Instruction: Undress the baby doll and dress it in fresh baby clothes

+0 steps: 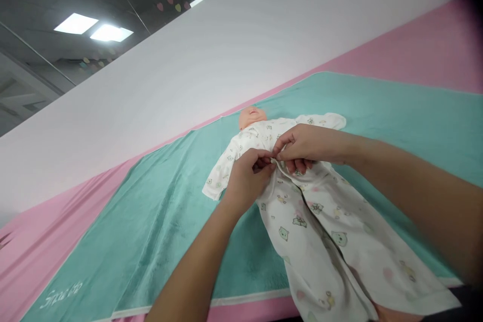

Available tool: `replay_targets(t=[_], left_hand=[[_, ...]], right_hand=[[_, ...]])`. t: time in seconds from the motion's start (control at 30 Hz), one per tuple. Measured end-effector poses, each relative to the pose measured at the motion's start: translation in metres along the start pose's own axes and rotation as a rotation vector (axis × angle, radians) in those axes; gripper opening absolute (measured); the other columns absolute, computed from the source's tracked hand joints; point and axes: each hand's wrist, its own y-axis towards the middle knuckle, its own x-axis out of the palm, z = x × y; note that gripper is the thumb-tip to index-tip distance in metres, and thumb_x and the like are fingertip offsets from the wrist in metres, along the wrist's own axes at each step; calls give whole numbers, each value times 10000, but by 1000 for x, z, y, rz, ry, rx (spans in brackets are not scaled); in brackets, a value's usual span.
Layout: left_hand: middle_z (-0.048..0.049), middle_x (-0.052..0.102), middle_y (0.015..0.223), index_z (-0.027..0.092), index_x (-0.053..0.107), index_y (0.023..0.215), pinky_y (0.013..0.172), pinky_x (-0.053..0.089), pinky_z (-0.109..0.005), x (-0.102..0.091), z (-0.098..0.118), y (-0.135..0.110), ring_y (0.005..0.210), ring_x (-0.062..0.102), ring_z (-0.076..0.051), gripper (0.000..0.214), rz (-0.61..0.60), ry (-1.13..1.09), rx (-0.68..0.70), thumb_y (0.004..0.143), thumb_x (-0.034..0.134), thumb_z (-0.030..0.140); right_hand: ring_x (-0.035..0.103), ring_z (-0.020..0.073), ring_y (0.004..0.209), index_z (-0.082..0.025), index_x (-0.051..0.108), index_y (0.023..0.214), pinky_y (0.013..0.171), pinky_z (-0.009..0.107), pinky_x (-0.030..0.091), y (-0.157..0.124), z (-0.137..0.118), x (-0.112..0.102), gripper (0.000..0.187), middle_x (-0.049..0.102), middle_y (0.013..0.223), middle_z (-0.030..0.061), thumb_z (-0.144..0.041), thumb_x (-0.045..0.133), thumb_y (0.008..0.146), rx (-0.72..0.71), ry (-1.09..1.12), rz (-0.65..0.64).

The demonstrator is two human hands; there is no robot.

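Observation:
A baby doll [250,118] lies on its back, its head at the far end. It wears a white baby romper [302,241] printed with small green bears, and the front is parted in a long slit down the legs. At the waist, my left hand [249,178] pinches one edge of the opening. Right against it, my right hand [302,146] has its fingers closed on the cloth at the same spot. Whatever fastener may sit between the fingertips is hidden. Both sleeves are spread outward, and a bit of doll skin shows at the bottom hem.
Under the doll is a teal towel [166,226] with pale edging and some wrinkles. A pink sheet [83,216] lies beneath it. Behind the doll rises a white wall or panel [188,75], with heart stickers on dark glass above it.

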Motion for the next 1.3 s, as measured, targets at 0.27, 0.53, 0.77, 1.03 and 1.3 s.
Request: replay_targets(t=[0.27, 0.53, 0.77, 1.03, 1.3], left_hand=[[-62, 571, 1054, 228, 638, 973, 774, 459, -259, -10, -9, 3, 930, 562, -149, 191, -69, 378, 368, 863, 485, 197], [-18, 617, 1156, 245, 634, 991, 868, 429, -320, -15, -15, 8, 1076, 532, -175, 205, 12, 726, 688, 894, 464, 186], [15, 629, 1125, 261, 623, 1015, 922, 365, -317, -17, -12, 12, 1137, 492, -151, 224, -26, 861, 767, 907, 447, 176], [18, 629, 908, 225, 609, 923, 820, 380, -302, -13, -5, 17, 922, 513, -149, 158, -152, 891, 675, 868, 481, 149], [-19, 619, 892, 185, 623, 958, 779, 423, -280, -2, -26, 16, 844, 509, -140, 205, 35, 683, 727, 867, 453, 114]], right_hand=[[564, 131, 524, -226, 692, 836, 459, 225, 433, 1, 6, -2, 215, 654, 658, 30, -230, 539, 685, -37, 28, -40], [562, 127, 496, -208, 655, 807, 427, 211, 414, 2, 8, -2, 173, 638, 612, 21, -206, 536, 682, -47, 60, -20], [572, 134, 487, -202, 598, 765, 388, 206, 361, 4, 8, 0, 110, 627, 589, 18, -201, 571, 659, 0, 110, 30], [584, 159, 487, -210, 607, 753, 427, 249, 426, 0, 4, -1, 121, 639, 589, 22, -182, 584, 637, 44, 40, 6], [600, 167, 521, -219, 607, 784, 437, 251, 435, -1, 3, -2, 143, 650, 614, 21, -197, 587, 645, 56, 26, -21]])
